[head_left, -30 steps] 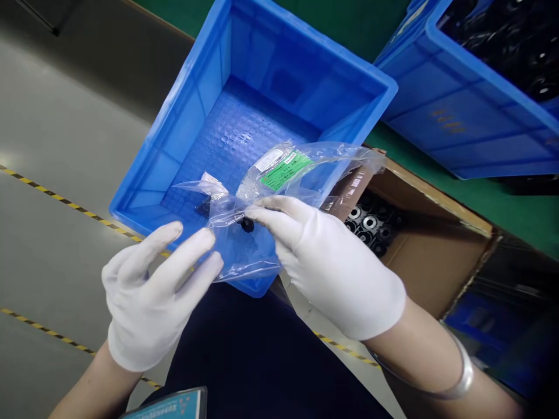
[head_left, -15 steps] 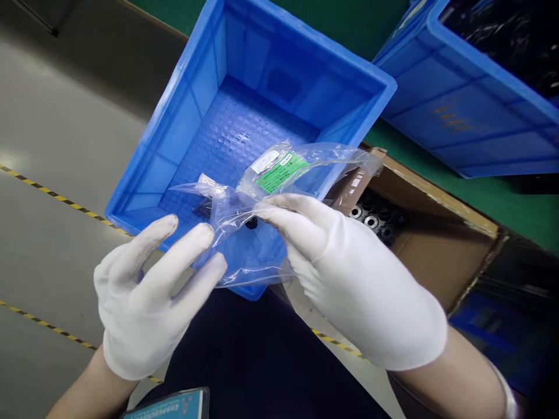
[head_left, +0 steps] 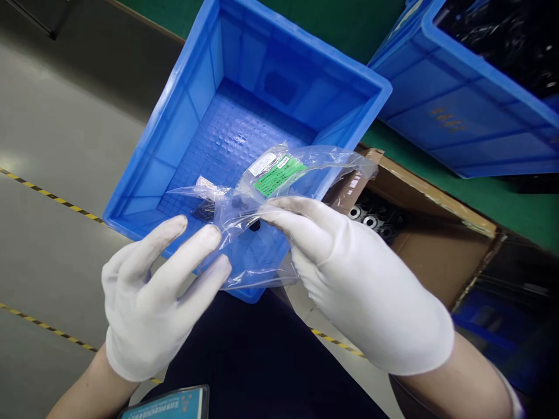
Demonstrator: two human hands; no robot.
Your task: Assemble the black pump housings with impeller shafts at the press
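Landmark: an empty blue crate (head_left: 205, 87), tilted, its near corner over the person's lap.
Clear bag: a crumpled clear plastic bag (head_left: 257, 256) hangs in front of the crate's near rim, partly over its ribbed floor, held between both gloved hands.
Bag label: a green and white sticker (head_left: 276, 172) sits on the bag's upper part, just above the right hand's fingers and in front of the crate's near-right wall.
Bag contents: a small black part (head_left: 254, 224) shows inside the plastic by the right fingertips; a second dark piece lies further left in the bag, too blurred to tell what it is.
Left hand: the left hand (head_left: 148, 302), in a white glove, is below the crate's near-left rim; its grip is loose, fingers spread, with only the fingertips touching the bag's lower left edge.
Right hand: the right hand (head_left: 362, 285), also white-gloved, is off the crate's near-right corner; its grip is closed, pinching a fold of the bag near the black part.
Cardboard box: an open cardboard box (head_left: 437, 244) stands just right of the crate, behind the right hand, with round black and silver parts (head_left: 371, 221) inside.
Second crate: another blue crate (head_left: 471, 110) stands well to the right of the first, on a green table (head_left: 502, 201), with dark parts in it.
Floor: grey floor (head_left: 52, 174) with yellow-black striped tape lies left of the crate.
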